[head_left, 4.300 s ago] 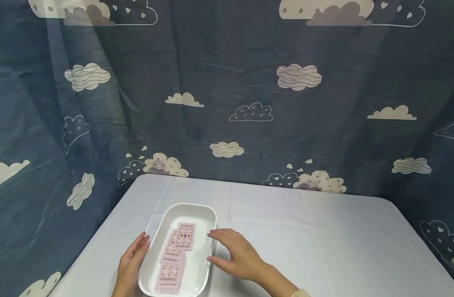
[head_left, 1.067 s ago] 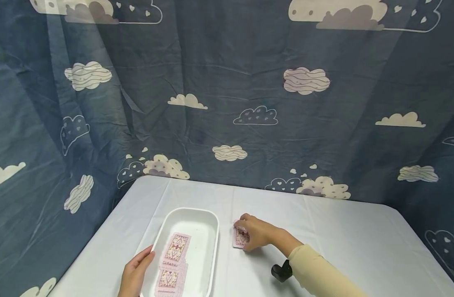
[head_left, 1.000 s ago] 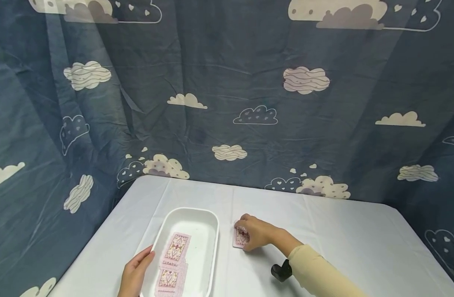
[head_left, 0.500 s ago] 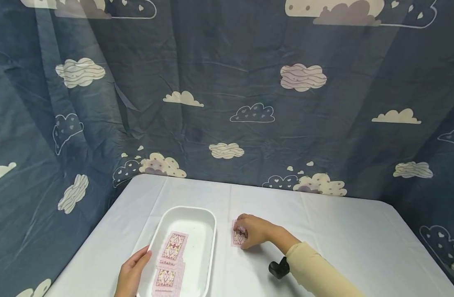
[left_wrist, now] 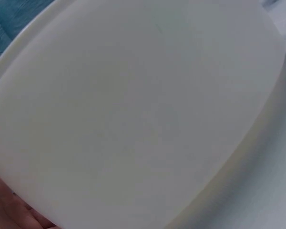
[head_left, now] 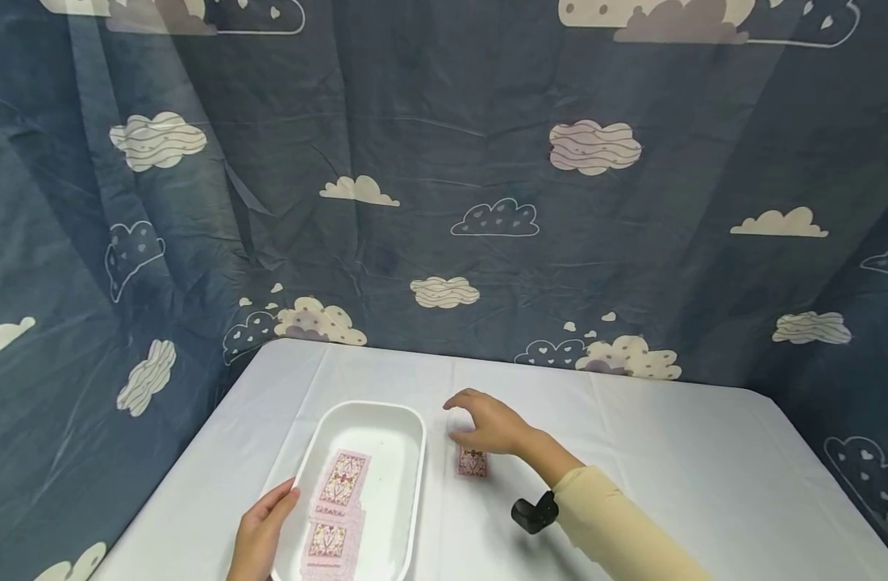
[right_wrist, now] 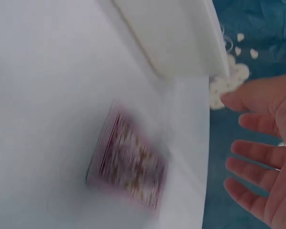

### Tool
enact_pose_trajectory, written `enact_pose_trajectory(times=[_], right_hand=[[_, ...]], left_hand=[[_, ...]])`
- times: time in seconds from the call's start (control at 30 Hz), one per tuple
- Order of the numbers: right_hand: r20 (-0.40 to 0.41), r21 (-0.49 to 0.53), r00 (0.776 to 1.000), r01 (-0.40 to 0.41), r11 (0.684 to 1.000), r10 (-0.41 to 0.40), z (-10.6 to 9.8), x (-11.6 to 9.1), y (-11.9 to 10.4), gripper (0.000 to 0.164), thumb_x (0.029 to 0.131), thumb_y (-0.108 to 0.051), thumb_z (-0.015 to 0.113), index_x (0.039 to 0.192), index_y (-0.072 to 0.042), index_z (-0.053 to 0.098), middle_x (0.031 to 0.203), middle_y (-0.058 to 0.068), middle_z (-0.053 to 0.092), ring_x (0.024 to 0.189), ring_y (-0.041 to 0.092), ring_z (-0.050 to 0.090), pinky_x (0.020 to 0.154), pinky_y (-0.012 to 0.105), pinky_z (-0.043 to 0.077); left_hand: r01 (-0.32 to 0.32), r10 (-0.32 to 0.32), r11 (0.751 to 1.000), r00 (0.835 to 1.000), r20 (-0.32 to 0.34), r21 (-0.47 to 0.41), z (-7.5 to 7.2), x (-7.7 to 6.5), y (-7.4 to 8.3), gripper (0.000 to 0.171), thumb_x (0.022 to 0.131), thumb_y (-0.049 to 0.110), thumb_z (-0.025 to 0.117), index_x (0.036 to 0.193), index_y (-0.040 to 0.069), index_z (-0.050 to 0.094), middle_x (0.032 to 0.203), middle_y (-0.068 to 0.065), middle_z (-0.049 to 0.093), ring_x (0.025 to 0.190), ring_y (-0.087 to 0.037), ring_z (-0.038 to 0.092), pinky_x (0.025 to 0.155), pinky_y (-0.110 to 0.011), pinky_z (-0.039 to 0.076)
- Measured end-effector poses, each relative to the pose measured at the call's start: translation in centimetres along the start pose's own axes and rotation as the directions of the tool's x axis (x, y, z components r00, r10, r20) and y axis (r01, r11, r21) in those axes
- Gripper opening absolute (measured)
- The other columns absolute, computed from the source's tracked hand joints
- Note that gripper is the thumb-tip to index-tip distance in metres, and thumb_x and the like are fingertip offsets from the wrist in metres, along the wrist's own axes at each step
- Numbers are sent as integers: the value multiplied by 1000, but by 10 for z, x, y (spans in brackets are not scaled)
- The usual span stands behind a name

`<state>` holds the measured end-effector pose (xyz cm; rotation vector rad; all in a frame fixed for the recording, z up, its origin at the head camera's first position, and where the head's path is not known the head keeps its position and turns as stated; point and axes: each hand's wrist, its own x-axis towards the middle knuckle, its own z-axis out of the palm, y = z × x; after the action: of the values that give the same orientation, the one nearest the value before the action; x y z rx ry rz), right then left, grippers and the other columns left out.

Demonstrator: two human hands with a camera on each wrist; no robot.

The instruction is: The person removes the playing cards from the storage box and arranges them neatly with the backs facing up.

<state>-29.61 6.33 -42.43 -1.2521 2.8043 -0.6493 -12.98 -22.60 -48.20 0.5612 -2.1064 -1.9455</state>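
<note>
A white rectangular tray (head_left: 418, 484) stands on the left of the table, with several pink-backed playing cards (head_left: 342, 482) lying overlapped inside it. My left hand (head_left: 260, 528) grips the tray's left rim; in the left wrist view the tray's pale outer wall (left_wrist: 133, 114) fills most of the picture and only some fingers show. Right of the tray, a small stack of playing cards (head_left: 473, 462) lies on the cloth, back up. Just above and beyond this stack hovers my right hand (head_left: 490, 424), thumb and fingers apart, holding nothing. The stack looks blurred in the right wrist view.
A white cloth covers the table (head_left: 632, 468). Behind it hangs a dark blue curtain (head_left: 414, 121) with cloud prints. A black wrist camera mount (head_left: 535, 512) juts from under the right forearm, by the cream sleeve (head_left: 625, 524).
Cards left the tray's far end and now lie stacked on the cloth to its right. My right hand has let go of this stack and risen away. The left hand keeps holding the tray.
</note>
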Motion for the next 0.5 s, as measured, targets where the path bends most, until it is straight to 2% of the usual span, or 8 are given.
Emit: enact_pose_trajectory(times=[0.13, 0.27, 0.37, 0.5], right_hand=[[-27, 9, 999, 30, 1000, -30, 4, 8, -17, 29, 78, -22, 57, 105, -10, 56, 108, 1, 51, 102, 15, 45, 83, 32, 37], [-118, -30, 989, 82, 996, -85, 12, 17, -34, 23, 80, -18, 56, 100, -9, 58, 103, 1, 52, 98, 14, 48, 82, 29, 39], [-177, -59, 974, 132, 990, -140, 19, 25, -48, 19, 80, -16, 55, 97, -8, 59, 100, 2, 53, 94, 14, 49, 79, 27, 40], [-180, -73, 962, 196, 978, -206, 30, 37, -68, 20, 80, -18, 55, 96, -7, 59, 97, 2, 54, 92, 14, 50, 78, 25, 40]], left_hand=[[40, -40, 999, 999, 12, -2, -1, -3, 5, 51, 82, 35, 53, 116, -3, 47, 108, -14, 53, 87, -14, 51, 69, -25, 43], [78, -78, 997, 997, 11, -17, -1, -3, 6, 52, 82, 36, 53, 117, -2, 46, 109, -15, 52, 86, -17, 52, 69, -28, 44], [72, -71, 997, 997, 10, -29, 0, -3, 6, 51, 82, 35, 53, 116, -2, 46, 108, -15, 53, 87, -18, 52, 68, -29, 44], [64, -64, 998, 998, 6, -8, 3, 0, 8, 52, 81, 37, 53, 116, -1, 47, 110, -15, 52, 92, -20, 50, 72, -29, 43]])
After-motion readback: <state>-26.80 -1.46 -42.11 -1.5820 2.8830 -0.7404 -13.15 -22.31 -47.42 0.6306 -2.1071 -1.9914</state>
